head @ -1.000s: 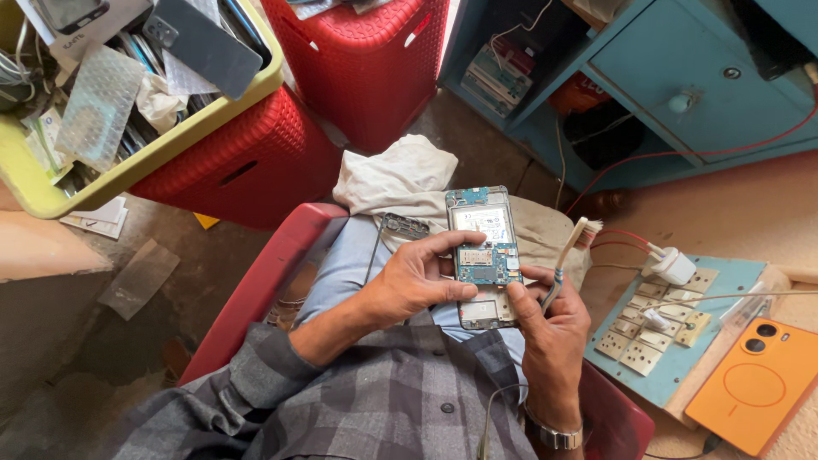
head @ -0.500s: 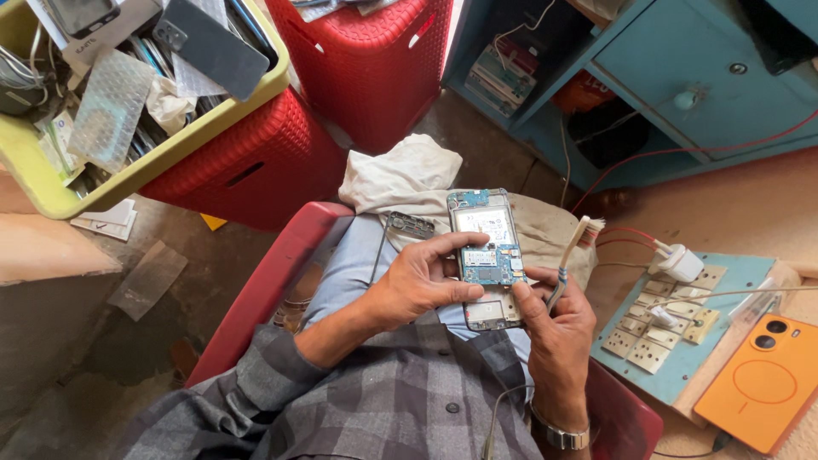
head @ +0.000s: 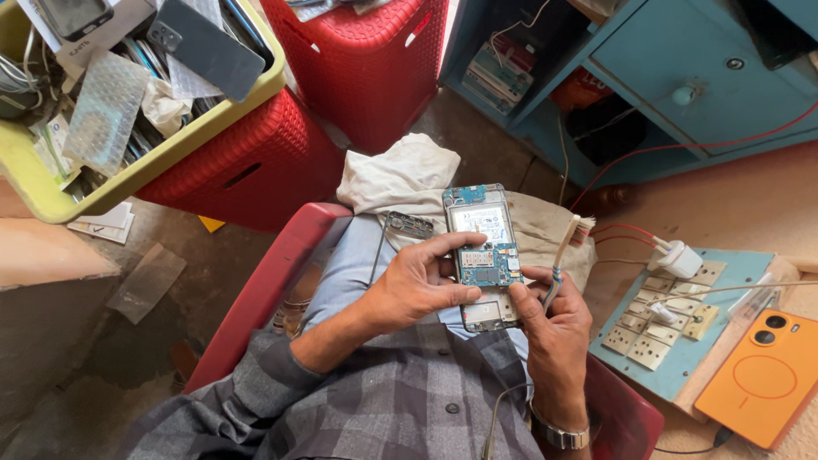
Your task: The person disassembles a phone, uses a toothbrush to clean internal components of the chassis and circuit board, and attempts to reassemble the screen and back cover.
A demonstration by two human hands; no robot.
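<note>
Fingers of the left hand [head: 417, 285] wrap the opened phone [head: 484, 255], gripping its edges over the lap. Right of the phone, the right hand [head: 554, 328] pinches a toothbrush [head: 562, 247], bristles up. Farther right lie a socket board [head: 673, 319] and an orange phone cover [head: 763, 379]. Beyond the phone sit a white cloth [head: 396, 175] and red baskets [head: 358, 60].

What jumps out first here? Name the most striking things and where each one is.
The opened phone at centre, its circuit board bare, held in the left hand over the lap. The right hand beside it holds a toothbrush, bristles up. Next come the red baskets at top, the yellow bin of clutter at upper left, and the orange phone at lower right.
</note>
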